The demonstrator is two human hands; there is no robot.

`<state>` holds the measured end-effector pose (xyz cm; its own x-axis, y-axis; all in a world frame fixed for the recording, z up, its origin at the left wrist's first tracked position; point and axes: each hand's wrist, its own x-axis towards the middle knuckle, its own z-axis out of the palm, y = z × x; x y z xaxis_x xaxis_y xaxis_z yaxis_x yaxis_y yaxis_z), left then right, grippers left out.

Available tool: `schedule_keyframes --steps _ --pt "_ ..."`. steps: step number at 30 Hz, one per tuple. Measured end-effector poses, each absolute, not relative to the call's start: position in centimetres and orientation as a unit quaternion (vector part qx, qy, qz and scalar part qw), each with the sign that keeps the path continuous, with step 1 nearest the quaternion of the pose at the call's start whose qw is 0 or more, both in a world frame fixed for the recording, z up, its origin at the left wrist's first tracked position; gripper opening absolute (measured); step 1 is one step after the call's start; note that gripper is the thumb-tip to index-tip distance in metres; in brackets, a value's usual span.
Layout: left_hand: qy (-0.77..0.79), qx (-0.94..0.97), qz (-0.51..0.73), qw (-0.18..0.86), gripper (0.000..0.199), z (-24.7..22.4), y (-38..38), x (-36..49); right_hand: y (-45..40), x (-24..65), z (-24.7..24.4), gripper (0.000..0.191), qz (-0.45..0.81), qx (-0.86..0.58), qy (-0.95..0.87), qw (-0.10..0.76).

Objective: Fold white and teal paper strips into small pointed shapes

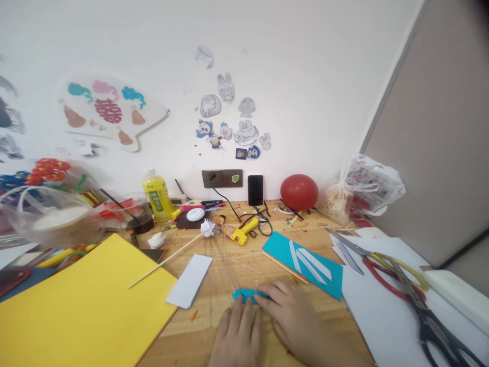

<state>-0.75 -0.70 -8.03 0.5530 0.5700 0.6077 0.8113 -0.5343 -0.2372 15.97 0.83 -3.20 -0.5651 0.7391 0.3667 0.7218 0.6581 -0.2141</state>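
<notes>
A small folded strip of blue paper (244,294) lies on the wooden table near its front edge, under my two hands. My left hand (239,331) rests on its near edge with the fingers stretched forward and flat. At the strip's right end, my right hand (292,311) has its fingers closed over the paper, covering that end. A stack of white paper pieces (190,282) lies to the left. To the right is a larger blue sheet (275,243) with several narrow white strips (313,265) on it and a thin wooden stick (286,268) along its near side.
A yellow sheet (87,300) covers the left side. Two scissors, one with red and yellow handles (382,280) and one with black handles (424,318), lie at right on white paper (367,306). Behind stand a yellow glue gun (242,233), a drink bottle (158,196), a phone (255,190) and a red balloon (299,192).
</notes>
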Motion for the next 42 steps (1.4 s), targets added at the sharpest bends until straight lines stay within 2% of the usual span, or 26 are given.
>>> schedule_keyframes --steps 9,11,15,18,23,29,42 --pt "-0.386 -0.857 -0.256 0.224 0.032 -7.6 0.1 -1.7 0.4 15.7 -3.1 0.034 0.025 -0.422 -0.881 0.213" --pt "-0.427 -0.847 -0.272 0.161 0.031 -6.4 0.6 -2.0 0.5 15.8 -2.9 0.034 0.041 -0.422 -0.882 0.208" --pt "-0.551 -0.803 -0.218 -0.067 0.022 -3.4 1.5 -2.3 0.6 16.0 -2.7 0.037 0.088 -0.428 -0.874 0.215" --pt "-0.569 -0.783 -0.211 -0.133 0.016 -2.1 1.7 -2.2 0.6 16.0 -2.6 0.037 0.103 -0.434 -0.866 0.227" --pt "-0.568 -0.779 -0.225 -0.141 0.013 -2.1 1.7 -1.9 0.5 15.6 -2.6 0.032 0.076 -0.443 -0.869 0.207" --pt "-0.579 -0.782 -0.195 -0.126 0.026 -2.0 1.9 -1.7 0.5 15.4 -2.9 0.029 0.024 -0.437 -0.878 0.193" --pt "-0.591 -0.78 -0.181 -0.095 0.02 -1.7 1.8 -1.5 0.5 15.6 -3.0 0.033 -0.049 -0.414 -0.892 0.177"
